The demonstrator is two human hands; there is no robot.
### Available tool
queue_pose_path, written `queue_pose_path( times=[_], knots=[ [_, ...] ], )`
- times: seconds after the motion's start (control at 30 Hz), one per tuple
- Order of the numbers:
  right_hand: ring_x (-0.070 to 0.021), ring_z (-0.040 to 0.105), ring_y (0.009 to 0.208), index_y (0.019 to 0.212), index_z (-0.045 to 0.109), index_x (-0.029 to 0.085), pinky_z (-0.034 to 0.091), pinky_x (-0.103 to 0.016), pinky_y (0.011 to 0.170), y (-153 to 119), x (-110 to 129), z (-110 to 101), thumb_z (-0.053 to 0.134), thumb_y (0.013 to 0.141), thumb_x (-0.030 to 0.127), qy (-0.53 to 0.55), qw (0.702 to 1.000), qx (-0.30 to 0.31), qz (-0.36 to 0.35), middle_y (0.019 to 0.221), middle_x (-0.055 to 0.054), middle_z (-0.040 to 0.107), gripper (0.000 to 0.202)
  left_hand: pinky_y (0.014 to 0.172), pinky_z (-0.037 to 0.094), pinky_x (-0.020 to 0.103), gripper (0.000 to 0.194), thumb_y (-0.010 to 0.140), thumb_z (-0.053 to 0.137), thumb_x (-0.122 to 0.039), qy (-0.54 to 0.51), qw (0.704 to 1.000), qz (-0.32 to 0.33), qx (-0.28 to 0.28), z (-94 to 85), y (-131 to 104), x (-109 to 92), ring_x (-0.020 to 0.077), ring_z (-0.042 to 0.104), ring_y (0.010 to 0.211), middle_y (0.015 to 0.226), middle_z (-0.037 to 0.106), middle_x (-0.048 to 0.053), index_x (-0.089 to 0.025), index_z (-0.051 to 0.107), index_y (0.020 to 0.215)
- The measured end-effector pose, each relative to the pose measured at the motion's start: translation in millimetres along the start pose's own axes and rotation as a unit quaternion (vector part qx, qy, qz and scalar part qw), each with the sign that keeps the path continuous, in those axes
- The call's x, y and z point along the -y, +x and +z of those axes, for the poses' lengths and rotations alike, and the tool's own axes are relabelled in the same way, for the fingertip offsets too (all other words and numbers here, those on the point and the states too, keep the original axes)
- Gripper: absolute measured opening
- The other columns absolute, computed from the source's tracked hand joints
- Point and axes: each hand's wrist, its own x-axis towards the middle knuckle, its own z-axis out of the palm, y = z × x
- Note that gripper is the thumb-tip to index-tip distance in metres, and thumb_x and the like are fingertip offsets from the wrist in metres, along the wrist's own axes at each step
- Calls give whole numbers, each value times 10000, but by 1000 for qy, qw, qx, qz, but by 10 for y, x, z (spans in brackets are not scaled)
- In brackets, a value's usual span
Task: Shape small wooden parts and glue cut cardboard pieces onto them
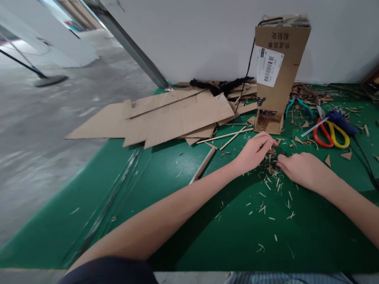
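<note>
1. At the left of the table [225, 236] lie cardboard sheets [177, 118], likely light and easily creased; broad edges would give the safest hold.
2. To their right, a pale rod [204, 163] and thin wooden sticks [225, 137] rest near the person's left forearm. The sticks look stiff but slender, probably apt to snap if bent, so a grip near the middle suits them.
3. The left hand [257, 152] has its fingers curled together, pinching a small brown piece [271, 150] just above the table, in front of the upright cardboard box [275, 71]. The piece seems light and rigid, its material unclear; the rim appears the natural place to hold it.
4. Pale shavings [272, 170] lie loose beneath, probably weightless and dry.
5. The right hand [303, 167], close beside, pinches a small dark object [274, 162] between thumb and fingers. It is mostly hidden; it may be hard, perhaps sharp, best held from its rear end.
6. Farther right lie scissors [322, 118], heavier by the look of them, best lifted by their handles.
</note>
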Motion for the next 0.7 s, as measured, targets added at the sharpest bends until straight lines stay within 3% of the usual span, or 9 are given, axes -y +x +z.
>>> queue_pose_path(
  times=[0.3,0.53,0.7],
  knots=[
    [-177,564,439,923,564,184,159,-269,444,-54,47,108,175,998,348,-15,996,-67,54,579,-58,641,428,750,507,294,293,973,372,-240,-18,1000,-26,3,8,4,1,150,590,832,944,582,72,-140,635,891],
    [-176,573,447,934,561,187,145,-264,443,-45,83,80,212,994,346,-10,996,-54,68,582,-52,643,388,808,516,317,248,959,406,-220,1,1000,-26,11,14,2,15,156,600,896,1005,596,79,-146,643,973],
    [-194,607,476,946,556,188,144,-258,444,-41,114,69,222,993,349,-5,996,-49,76,598,-54,651,374,835,508,338,232,946,441,-232,12,1000,-23,12,6,14,11,167,604,903,957,623,73,-155,657,915]
  ],
)
